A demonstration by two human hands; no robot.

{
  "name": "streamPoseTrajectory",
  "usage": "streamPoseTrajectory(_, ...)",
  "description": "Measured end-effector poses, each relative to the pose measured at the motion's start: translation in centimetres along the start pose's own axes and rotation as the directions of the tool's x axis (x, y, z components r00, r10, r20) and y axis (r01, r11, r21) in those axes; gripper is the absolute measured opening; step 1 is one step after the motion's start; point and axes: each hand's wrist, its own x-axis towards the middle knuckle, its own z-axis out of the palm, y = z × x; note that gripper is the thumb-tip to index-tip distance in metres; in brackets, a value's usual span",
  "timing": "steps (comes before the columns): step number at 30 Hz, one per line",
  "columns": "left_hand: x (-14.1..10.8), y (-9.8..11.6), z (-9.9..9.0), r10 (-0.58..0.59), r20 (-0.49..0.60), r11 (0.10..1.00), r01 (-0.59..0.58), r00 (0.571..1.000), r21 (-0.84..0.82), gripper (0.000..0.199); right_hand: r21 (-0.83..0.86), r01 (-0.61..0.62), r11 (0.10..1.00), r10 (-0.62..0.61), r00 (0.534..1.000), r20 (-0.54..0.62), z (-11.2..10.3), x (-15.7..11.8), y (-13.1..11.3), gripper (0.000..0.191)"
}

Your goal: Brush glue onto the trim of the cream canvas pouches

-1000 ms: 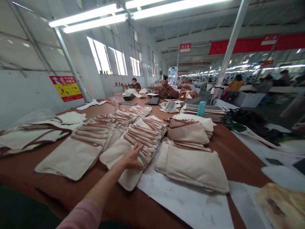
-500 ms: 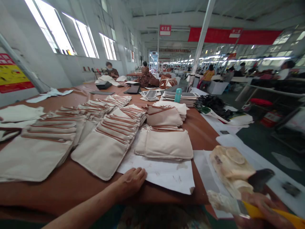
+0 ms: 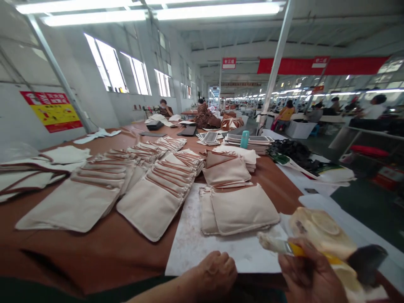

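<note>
1. I saw the brown-covered table [image 3: 110, 252] stretching ahead, with a white paper sheet [image 3: 186, 235] at its near edge.
2. The nearest cream panel stack [image 3: 244, 208] lay on that sheet, its top piece askew.
3. A stained plastic container [image 3: 322, 227] sat right of it.
4. My right hand [image 3: 311, 273] gripped a yellow-handled brush [image 3: 285, 247], bristles near the stack's lower-right corner.
5. My left hand [image 3: 217, 271] curled at the sheet's near edge; I couldn't tell whether it pinched anything.
6. Good brushwork, I judged, needed the sheet steadied and the bristles kept off the panel faces.
</note>
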Motion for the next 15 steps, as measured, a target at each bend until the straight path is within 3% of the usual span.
streamPoseTrajectory(4,-5.2,-2.6,-0.5,-0.077,-0.206,0.996,0.082,0.975,0.018,0.021,0.063,-0.047,0.997,0.040,0.995,0.096,1.5,3.1,4.0,0.041)
streamPoseTrajectory(6,-8.5,-5.6,-1.4,-0.312,-0.236,0.937,0.340,0.920,0.086,0.044,0.070,-0.074,0.995,0.063,0.986,0.151,1.4,4.9,5.7,0.037)
streamPoseTrajectory(7,-10.1,-7.4,-1.8,-0.502,-0.235,0.835,0.537,0.832,0.118,0.058,0.060,-0.082,0.995,0.070,0.982,0.177,1.2,5.9,6.4,0.034)
streamPoseTrajectory(8,-11.5,-9.3,-2.0,-0.670,-0.233,0.697,0.705,0.705,0.130,0.071,0.044,-0.083,0.996,0.073,0.978,0.197,0.9,6.9,7.2,0.031)
streamPoseTrajectory(10,-13.4,-13.2,-1.9,-0.885,-0.168,0.419,0.900,0.434,0.119,0.089,-0.010,-0.082,0.997,0.082,0.973,0.216,-0.2,8.9,8.5,0.031)
streamPoseTrajectory(11,-13.8,-14.9,-1.5,-0.936,-0.118,0.318,0.941,0.331,0.114,0.095,-0.041,-0.083,0.996,0.090,0.972,0.215,-0.9,9.9,9.1,0.033)
streamPoseTrajectory(12,-13.9,-16.5,-1.1,-0.962,-0.071,0.253,0.961,0.262,0.115,0.099,-0.080,-0.090,0.993,0.105,0.973,0.208,-1.6,10.8,9.6,0.035)
streamPoseTrajectory(13,-13.7,-17.9,-0.5,-0.973,-0.040,0.223,0.967,0.229,0.120,0.101,-0.125,-0.099,0.987,0.122,0.973,0.196,-2.3,11.6,10.0,0.039)
streamPoseTrajectory(15,-12.7,-20.3,0.6,-0.965,-0.037,0.252,0.959,0.259,0.130,0.100,-0.231,-0.073,0.970,0.109,0.983,0.146,-3.5,12.7,10.5,0.045)
